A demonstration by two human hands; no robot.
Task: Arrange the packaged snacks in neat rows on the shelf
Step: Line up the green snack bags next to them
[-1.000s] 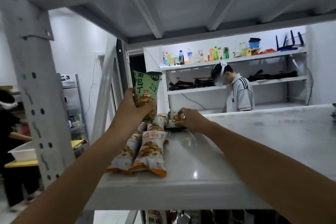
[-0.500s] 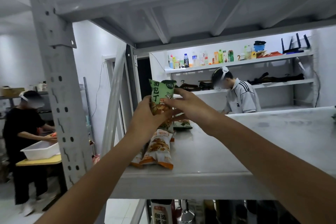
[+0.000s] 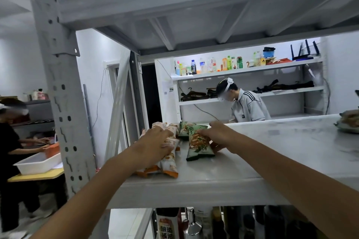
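We find a row of packets (image 3: 170,163) on the shelf (image 3: 252,161) at left; 2 more lie just right, near packet (image 3: 200,147) before far packet (image 3: 184,130).

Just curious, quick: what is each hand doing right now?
Left hand: open, pressing on the orange snack packs.
Right hand: holding the green snack pack.

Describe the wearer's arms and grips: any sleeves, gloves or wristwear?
The left grip and right grip are bare hands, with no gloves, watch or bands visible. The left forearm and right forearm are bare too; no sleeve reaches into view.
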